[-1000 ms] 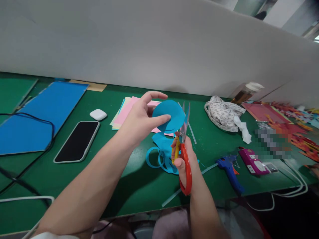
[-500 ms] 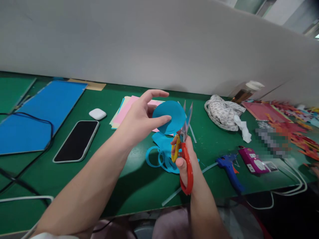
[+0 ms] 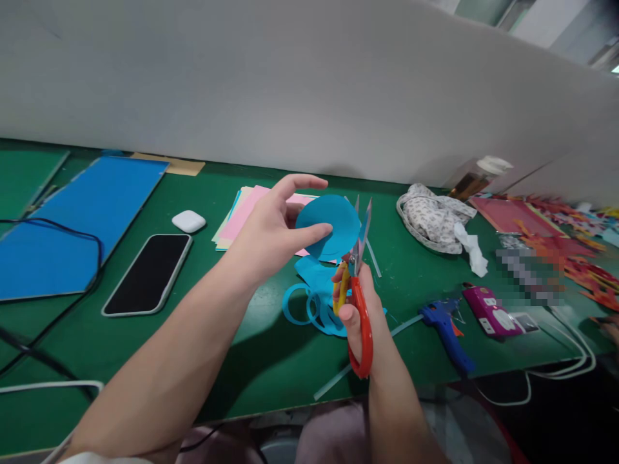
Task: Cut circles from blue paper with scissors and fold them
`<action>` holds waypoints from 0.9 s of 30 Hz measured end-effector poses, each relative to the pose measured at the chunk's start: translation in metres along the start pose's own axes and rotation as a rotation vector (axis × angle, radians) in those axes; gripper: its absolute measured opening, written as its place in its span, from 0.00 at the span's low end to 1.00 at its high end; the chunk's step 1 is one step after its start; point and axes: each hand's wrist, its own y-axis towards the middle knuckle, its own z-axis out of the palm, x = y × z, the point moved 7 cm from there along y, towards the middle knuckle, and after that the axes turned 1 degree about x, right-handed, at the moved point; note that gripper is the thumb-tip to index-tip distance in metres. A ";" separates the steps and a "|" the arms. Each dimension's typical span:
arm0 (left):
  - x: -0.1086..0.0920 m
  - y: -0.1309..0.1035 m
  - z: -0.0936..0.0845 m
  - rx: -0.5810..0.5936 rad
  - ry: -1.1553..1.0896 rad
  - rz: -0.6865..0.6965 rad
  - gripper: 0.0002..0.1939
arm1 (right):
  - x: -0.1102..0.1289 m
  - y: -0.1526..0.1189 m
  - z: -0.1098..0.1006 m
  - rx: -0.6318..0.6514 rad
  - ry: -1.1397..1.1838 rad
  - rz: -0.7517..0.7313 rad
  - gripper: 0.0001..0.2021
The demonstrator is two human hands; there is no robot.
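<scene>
A round piece of blue paper is pinched between the thumb and fingers of my left hand, its index finger stretched out above. My right hand grips scissors with one red and one yellow handle loop. The blades point up and stand slightly apart, at the right edge of the disc. Below lie curled blue paper offcuts, partly hidden by the scissors. Behind my left hand is a stack of coloured paper sheets, pink on top.
Left are a phone, a white earbud case, a blue board and black cables. Right are a blue glue gun, a purple packet, a patterned cloth bundle and a bottle. A grey partition stands behind.
The scissors have shifted very slightly left, and their blades look a little closer together. The left hand and the blue disc stay almost in place.
</scene>
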 end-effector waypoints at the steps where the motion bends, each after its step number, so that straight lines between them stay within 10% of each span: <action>1: 0.000 0.000 0.000 0.000 -0.001 0.003 0.25 | -0.001 0.000 0.001 0.015 0.018 0.009 0.38; 27: 0.002 0.000 0.002 0.013 -0.007 -0.019 0.24 | -0.009 -0.001 0.005 0.056 0.145 0.116 0.44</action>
